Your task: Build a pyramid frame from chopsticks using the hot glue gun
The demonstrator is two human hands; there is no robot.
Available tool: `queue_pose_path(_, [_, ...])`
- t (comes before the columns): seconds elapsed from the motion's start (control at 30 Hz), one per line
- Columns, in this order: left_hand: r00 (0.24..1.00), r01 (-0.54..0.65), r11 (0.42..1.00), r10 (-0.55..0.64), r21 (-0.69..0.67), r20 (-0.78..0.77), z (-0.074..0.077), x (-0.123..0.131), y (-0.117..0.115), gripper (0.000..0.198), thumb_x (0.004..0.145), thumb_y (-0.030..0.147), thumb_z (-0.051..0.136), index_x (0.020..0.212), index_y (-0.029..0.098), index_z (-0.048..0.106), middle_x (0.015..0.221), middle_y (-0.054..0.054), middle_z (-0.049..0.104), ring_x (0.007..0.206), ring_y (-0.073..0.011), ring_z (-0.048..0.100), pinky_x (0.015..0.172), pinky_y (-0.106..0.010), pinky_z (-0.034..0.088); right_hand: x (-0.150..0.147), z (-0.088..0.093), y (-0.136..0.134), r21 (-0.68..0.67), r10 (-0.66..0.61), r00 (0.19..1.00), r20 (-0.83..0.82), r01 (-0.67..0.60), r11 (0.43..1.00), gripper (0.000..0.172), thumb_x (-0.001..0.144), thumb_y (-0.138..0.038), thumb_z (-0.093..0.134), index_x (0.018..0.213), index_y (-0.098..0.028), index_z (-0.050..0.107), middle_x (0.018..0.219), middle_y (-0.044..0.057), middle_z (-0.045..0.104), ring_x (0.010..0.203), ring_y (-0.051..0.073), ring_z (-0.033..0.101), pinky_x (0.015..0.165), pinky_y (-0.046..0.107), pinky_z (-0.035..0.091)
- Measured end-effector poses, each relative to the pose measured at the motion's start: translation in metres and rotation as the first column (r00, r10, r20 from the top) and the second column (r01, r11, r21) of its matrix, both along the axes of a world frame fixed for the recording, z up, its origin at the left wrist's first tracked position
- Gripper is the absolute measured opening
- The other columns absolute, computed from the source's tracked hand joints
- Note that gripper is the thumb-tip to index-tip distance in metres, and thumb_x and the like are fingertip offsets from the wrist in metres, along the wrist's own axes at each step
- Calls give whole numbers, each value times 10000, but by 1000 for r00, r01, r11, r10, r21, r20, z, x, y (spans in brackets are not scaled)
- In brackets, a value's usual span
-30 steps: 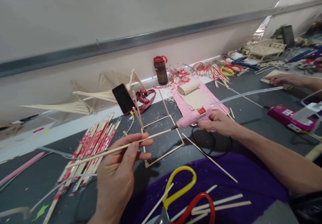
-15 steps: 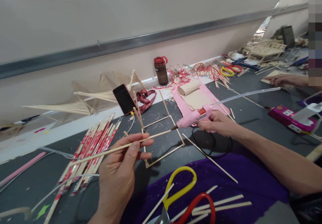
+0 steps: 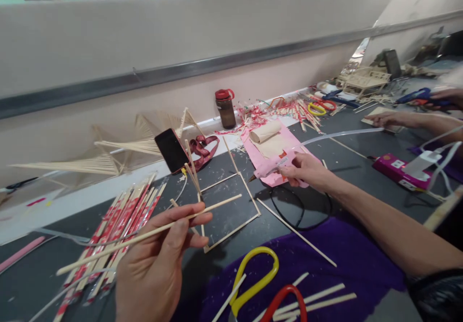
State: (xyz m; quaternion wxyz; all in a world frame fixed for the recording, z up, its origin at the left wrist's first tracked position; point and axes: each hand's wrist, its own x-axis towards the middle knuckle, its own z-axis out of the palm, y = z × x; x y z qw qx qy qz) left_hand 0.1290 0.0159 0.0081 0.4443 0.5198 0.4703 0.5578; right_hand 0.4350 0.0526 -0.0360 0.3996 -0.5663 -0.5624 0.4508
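My left hand (image 3: pixel 155 259) pinches a long wooden chopstick (image 3: pixel 144 237) between thumb and fingers, its tip pointing right over the table. In my right hand (image 3: pixel 307 172) is a pink hot glue gun (image 3: pixel 271 166), fingers wrapped round the handle and a clear glue stick (image 3: pixel 340 134) trailing from its back. The nozzle is apart from the chopstick's tip. Below and between my hands lies a frame of joined sticks (image 3: pixel 233 231), with several sticks rising at its left corner. Nearest me, scissors with a yellow and a red handle (image 3: pixel 256 252) lie by loose stick pieces (image 3: pixel 325 294).
Packaged chopsticks (image 3: pixel 115 220) lie left. A phone (image 3: pixel 171 150), stick model (image 3: pixel 141 143) and red-lidded bottle (image 3: pixel 224 109) stand at the back. Pink paper (image 3: pixel 246 141) and a purple power bank-like box (image 3: pixel 401 170) lie right. Another person's hand (image 3: pixel 383 118) rests far right.
The glue gun's nozzle has come away from the chopstick's tip to the right. My left hand has shifted left and down with the chopstick. Another person's blue tool shows at far right.
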Motion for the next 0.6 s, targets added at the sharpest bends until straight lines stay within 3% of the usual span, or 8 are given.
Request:
queue_pose_path(0.3, [992, 80, 996, -83, -43, -98, -8, 2, -2, 159, 783, 321, 648, 895, 216, 692, 1007, -48, 688, 816, -204, 677, 550, -232, 592, 24, -9, 25, -88, -249, 966, -63, 244, 966, 372, 724, -498, 662, 763, -149, 538, 521, -10, 578, 406, 73, 488, 343, 161, 311])
queue_pose_path(0.43, [987, 95, 994, -101, -56, -125, -11, 2, -1, 169, 779, 337, 650, 897, 222, 688, 1013, -46, 691, 807, -205, 682, 551, -237, 595, 41, -8, 39, -137, -299, 943, -148, 280, 950, 329, 765, -458, 644, 801, -146, 547, 493, -11, 569, 388, 75, 481, 370, 172, 372])
queue_pose_path(0.6, [979, 140, 988, -149, -71, -142, -17, 1, -1, 193, 800, 339, 630, 937, 213, 676, 1051, -54, 681, 830, -205, 680, 581, -246, 597, 45, -14, 54, -191, -291, 953, -83, 272, 943, 294, 786, -423, 622, 797, -136, 557, 533, 34, 611, 412, 108, 532, 389, 205, 412])
